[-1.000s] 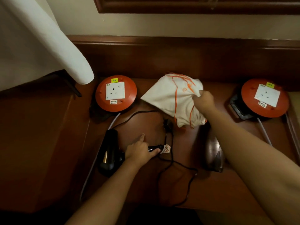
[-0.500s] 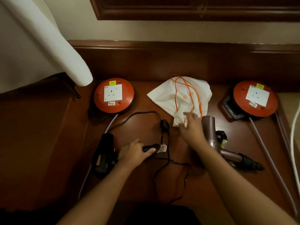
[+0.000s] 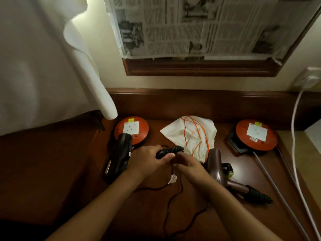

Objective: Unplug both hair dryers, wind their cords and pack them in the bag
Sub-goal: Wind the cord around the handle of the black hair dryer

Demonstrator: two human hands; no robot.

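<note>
A black hair dryer (image 3: 119, 156) lies on the wooden table, its nozzle overlapping the left orange socket reel (image 3: 131, 129). My left hand (image 3: 147, 161) grips its handle, with several turns of black cord (image 3: 171, 150) wound around it. My right hand (image 3: 186, 166) pinches the cord just below the winding; the loose cord (image 3: 175, 204) trails toward the front edge. A brown hair dryer (image 3: 218, 168) lies to the right with its cord bundled beside it. The white drawstring bag (image 3: 191, 134) with orange strings lies flat behind my hands.
A second orange socket reel (image 3: 256, 134) sits at the back right, its grey cable (image 3: 281, 193) running forward. A white cable (image 3: 295, 153) hangs from a wall plug. A white cloth (image 3: 52, 66) hangs over the left. The table's raised back rim (image 3: 191, 98) is behind.
My right hand left the bag and came to the black cord. The left hand lifted the black dryer's handle, and cord is now wound on it. The camera tilted up.
</note>
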